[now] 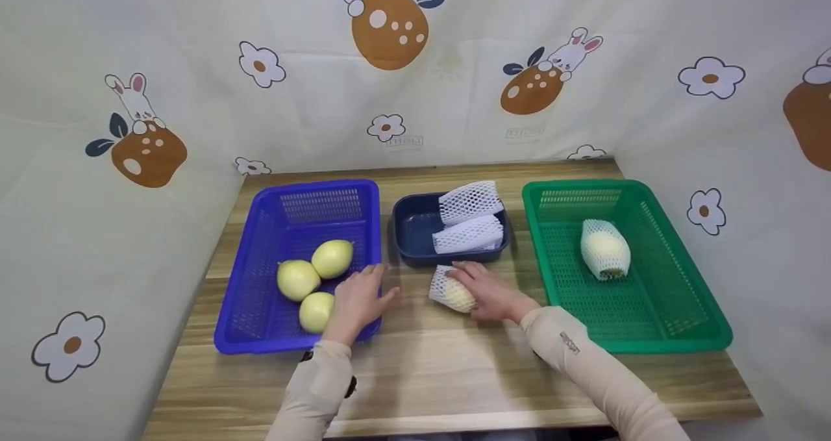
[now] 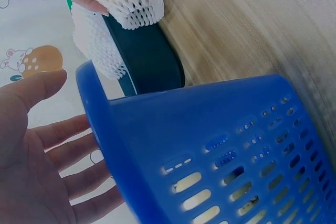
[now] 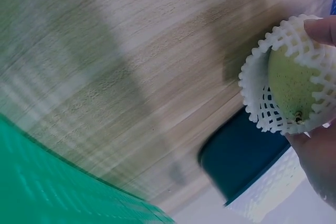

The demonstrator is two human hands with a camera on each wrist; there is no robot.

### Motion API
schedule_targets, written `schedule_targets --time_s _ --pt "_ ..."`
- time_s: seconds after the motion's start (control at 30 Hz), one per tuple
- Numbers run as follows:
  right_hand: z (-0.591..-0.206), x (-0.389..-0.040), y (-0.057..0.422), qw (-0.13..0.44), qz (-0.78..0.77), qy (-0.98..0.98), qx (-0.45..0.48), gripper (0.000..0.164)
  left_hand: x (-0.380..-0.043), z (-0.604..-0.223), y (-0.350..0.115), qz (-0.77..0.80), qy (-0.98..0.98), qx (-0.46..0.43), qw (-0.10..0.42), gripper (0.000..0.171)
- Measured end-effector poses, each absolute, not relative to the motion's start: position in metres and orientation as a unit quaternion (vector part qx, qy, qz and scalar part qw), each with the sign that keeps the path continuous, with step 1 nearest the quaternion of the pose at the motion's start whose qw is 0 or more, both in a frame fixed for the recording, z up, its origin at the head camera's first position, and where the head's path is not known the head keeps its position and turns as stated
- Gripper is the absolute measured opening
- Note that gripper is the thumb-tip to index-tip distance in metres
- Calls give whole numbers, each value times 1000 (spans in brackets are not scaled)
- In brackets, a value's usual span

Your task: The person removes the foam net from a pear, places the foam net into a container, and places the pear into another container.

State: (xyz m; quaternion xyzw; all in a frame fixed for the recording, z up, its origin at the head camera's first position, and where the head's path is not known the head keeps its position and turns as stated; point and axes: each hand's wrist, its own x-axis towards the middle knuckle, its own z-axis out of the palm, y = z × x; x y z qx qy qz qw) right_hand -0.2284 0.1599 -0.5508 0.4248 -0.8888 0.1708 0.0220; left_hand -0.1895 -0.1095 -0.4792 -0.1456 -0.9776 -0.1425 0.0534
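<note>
A cream cloth printed with rabbits and flowers hangs behind the pale wood-grain desk. On the desk stand a rectangular green plastic basket at right and a rectangular blue plastic basket at left, with a small dark-blue tray between them, set further back.

The left hand is over the blue basket's right rim, fingers loosely spread, holding nothing; whether they touch the rim I cannot tell. The right hand grips a pale yellow-green fruit in a white foam-net sleeve, thumb and fingers on opposite sides.

This held fruit is in front of the tray, between the baskets, to the right of the left hand; the right hand is the nearer. Its long axis slants from back left to front right: the slack net end points toward the left hand, while the gaping end seen from the right wrist bares the fruit's dark stub.

One netted fruit lies in the green basket, three bare yellow-green fruits in the blue one, and two flattened white foam nets in the tray.
</note>
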Motion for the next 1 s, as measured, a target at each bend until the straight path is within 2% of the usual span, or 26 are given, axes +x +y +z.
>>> schedule_targets --time_s 0.2,0.5,1.0 --pt "-547 -229 164 18 187 -885 427 89 -191 -478 -107 -134 -979 -145 52 47" --pt "-538 -226 178 -31 195 -900 390 90 -190 -477 -105 -125 -980 -142 59 45" --pt "-534 -219 189 -58 204 -913 348 80 -191 -480 -100 -120 -979 -147 75 44"
